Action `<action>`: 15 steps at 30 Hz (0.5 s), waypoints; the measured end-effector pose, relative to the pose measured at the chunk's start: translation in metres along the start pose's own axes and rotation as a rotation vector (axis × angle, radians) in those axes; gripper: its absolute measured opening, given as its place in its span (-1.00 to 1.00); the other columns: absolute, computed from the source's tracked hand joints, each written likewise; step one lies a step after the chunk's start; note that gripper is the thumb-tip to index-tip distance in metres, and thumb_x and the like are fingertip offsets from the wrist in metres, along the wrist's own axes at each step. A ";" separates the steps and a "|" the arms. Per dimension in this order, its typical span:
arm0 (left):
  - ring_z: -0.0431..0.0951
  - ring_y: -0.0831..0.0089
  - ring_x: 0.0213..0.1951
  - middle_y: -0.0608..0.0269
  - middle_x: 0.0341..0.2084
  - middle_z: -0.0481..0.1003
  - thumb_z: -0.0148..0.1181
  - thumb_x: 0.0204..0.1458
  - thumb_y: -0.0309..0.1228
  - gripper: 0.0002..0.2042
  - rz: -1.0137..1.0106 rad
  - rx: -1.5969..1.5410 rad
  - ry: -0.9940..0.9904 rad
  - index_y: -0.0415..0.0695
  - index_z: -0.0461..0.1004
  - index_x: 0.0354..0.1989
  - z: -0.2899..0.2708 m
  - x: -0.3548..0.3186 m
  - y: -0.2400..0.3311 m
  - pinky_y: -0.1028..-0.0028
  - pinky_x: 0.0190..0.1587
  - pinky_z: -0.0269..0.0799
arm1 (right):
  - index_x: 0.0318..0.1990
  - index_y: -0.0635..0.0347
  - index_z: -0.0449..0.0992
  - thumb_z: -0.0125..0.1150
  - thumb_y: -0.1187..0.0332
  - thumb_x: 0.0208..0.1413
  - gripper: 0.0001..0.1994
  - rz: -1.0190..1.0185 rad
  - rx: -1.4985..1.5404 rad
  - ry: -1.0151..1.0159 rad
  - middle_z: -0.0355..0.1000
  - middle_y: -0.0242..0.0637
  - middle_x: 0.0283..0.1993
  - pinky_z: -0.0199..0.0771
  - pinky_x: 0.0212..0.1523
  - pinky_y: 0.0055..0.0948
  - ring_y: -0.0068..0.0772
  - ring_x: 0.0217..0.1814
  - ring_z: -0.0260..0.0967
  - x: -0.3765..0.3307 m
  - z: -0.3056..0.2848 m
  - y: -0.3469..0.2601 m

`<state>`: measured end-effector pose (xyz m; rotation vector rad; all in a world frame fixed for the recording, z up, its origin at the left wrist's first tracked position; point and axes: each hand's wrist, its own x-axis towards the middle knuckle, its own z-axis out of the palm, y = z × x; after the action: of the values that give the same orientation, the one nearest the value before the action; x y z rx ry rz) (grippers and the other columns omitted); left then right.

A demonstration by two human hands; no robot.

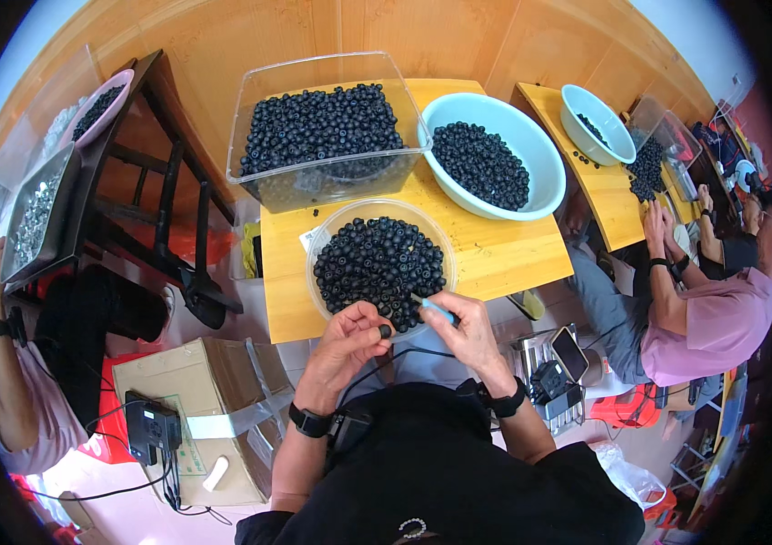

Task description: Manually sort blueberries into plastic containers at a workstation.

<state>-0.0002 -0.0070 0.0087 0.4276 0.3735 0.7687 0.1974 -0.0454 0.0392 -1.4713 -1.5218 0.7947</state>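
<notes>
Between the thumb and fingers of my left hand (pixel 347 350) I pinch a small, round black piece (pixel 385 331). My right hand (pixel 466 334) grips a small tool with a light blue handle (pixel 438 311); its thin tip points toward the pieces on the left, and its exact kind is not clear. Both hands are at the near rim of a round, clear bowl (pixel 448 243). Many black ring-like pieces (pixel 377 259), some showing a hole, fill that bowl. The tool's tip is apart from the pinched piece.
Behind the bowl on the wooden table (pixel 504 259) stand a clear rectangular bin (pixel 327 182) and a light blue basin (pixel 545 168), both holding black pieces. A cardboard box (pixel 168 372) sits at lower left. Co-workers (pixel 708 318) sit on both sides; a dark stand (pixel 163 195) is at left.
</notes>
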 end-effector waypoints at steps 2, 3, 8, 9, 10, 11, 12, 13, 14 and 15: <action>0.54 0.51 -0.38 0.13 -0.36 0.48 0.23 -0.11 -0.59 -0.76 -0.012 0.004 0.027 -0.17 0.33 -0.27 -0.003 0.000 0.001 0.63 -0.37 0.52 | -0.32 0.30 0.50 0.26 0.43 -0.07 -0.84 0.029 0.111 -0.090 0.39 -0.31 -0.45 0.28 -0.44 -0.55 -0.56 -0.46 0.32 -0.001 0.001 -0.012; 0.55 0.48 -0.37 0.15 -0.34 0.49 0.20 -0.10 -0.62 -0.77 -0.017 0.008 0.017 -0.17 0.33 -0.26 -0.004 0.001 0.001 0.61 -0.34 0.54 | -0.32 0.30 0.50 0.26 0.43 -0.07 -0.84 0.028 0.112 -0.088 0.39 -0.31 -0.45 0.28 -0.44 -0.55 -0.56 -0.46 0.32 -0.002 0.002 -0.017; 0.57 0.45 -0.37 0.16 -0.32 0.50 0.18 -0.09 -0.66 -0.75 -0.063 0.076 0.027 -0.16 0.32 -0.25 -0.001 0.001 -0.003 0.55 -0.31 0.57 | -0.26 0.23 0.52 0.28 0.53 -0.13 -0.79 0.073 0.344 -0.251 0.30 -0.47 -0.45 0.20 -0.37 -0.67 -0.72 -0.38 0.22 -0.002 0.010 -0.021; 0.57 0.46 -0.36 0.16 -0.32 0.50 0.18 -0.09 -0.66 -0.75 -0.079 0.082 0.013 -0.16 0.32 -0.25 0.000 -0.001 -0.002 0.55 -0.30 0.56 | -0.27 0.24 0.52 0.28 0.52 -0.11 -0.81 0.102 0.413 -0.306 0.30 -0.48 -0.45 0.20 -0.37 -0.67 -0.72 -0.38 0.22 -0.002 0.011 -0.020; 0.57 0.46 -0.35 0.17 -0.32 0.50 0.18 -0.10 -0.66 -0.75 -0.091 0.089 0.002 -0.16 0.31 -0.26 -0.001 -0.003 -0.001 0.54 -0.30 0.56 | -0.30 0.26 0.51 0.26 0.51 -0.07 -0.86 0.162 0.498 -0.334 0.31 -0.49 -0.44 0.19 -0.36 -0.66 -0.74 -0.37 0.22 -0.003 0.012 -0.018; 0.57 0.46 -0.35 0.17 -0.32 0.50 0.18 -0.10 -0.66 -0.75 -0.097 0.091 -0.007 -0.16 0.31 -0.26 -0.004 -0.003 -0.002 0.54 -0.30 0.56 | -0.30 0.26 0.51 0.26 0.51 -0.07 -0.86 0.161 0.494 -0.324 0.31 -0.49 -0.44 0.19 -0.36 -0.66 -0.74 -0.37 0.22 -0.004 0.012 -0.015; 0.57 0.46 -0.34 0.18 -0.32 0.50 0.18 -0.10 -0.66 -0.75 -0.106 0.097 -0.042 -0.16 0.31 -0.26 -0.009 -0.003 -0.004 0.54 -0.30 0.56 | -0.30 0.27 0.51 0.26 0.50 -0.06 -0.87 0.180 0.532 -0.338 0.31 -0.50 -0.45 0.20 -0.36 -0.66 -0.74 -0.36 0.21 -0.005 0.012 -0.010; 0.56 0.47 -0.33 0.20 -0.33 0.50 0.19 -0.09 -0.65 -0.75 -0.113 0.103 -0.071 -0.16 0.31 -0.25 -0.011 -0.003 -0.005 0.55 -0.29 0.55 | -0.31 0.28 0.51 0.25 0.50 -0.05 -0.87 0.199 0.573 -0.358 0.31 -0.51 -0.46 0.20 -0.36 -0.65 -0.75 -0.36 0.21 -0.005 0.013 -0.009; 0.56 0.47 -0.33 0.20 -0.33 0.50 0.19 -0.09 -0.65 -0.75 -0.116 0.104 -0.073 -0.16 0.31 -0.25 -0.011 -0.002 -0.006 0.55 -0.29 0.55 | -0.31 0.28 0.51 0.25 0.50 -0.05 -0.87 0.199 0.572 -0.354 0.31 -0.51 -0.46 0.20 -0.36 -0.65 -0.75 -0.36 0.21 -0.005 0.013 -0.010; 0.56 0.47 -0.33 0.21 -0.34 0.49 0.19 -0.09 -0.65 -0.75 -0.124 0.100 -0.076 -0.16 0.31 -0.25 -0.011 -0.002 -0.006 0.55 -0.29 0.55 | -0.32 0.27 0.51 0.27 0.50 -0.06 -0.87 0.198 0.575 -0.334 0.32 -0.51 -0.46 0.20 -0.37 -0.66 -0.76 -0.36 0.22 -0.006 0.013 -0.012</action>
<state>-0.0028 -0.0095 -0.0032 0.5212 0.3645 0.6128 0.1801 -0.0508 0.0437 -1.0961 -1.2327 1.5138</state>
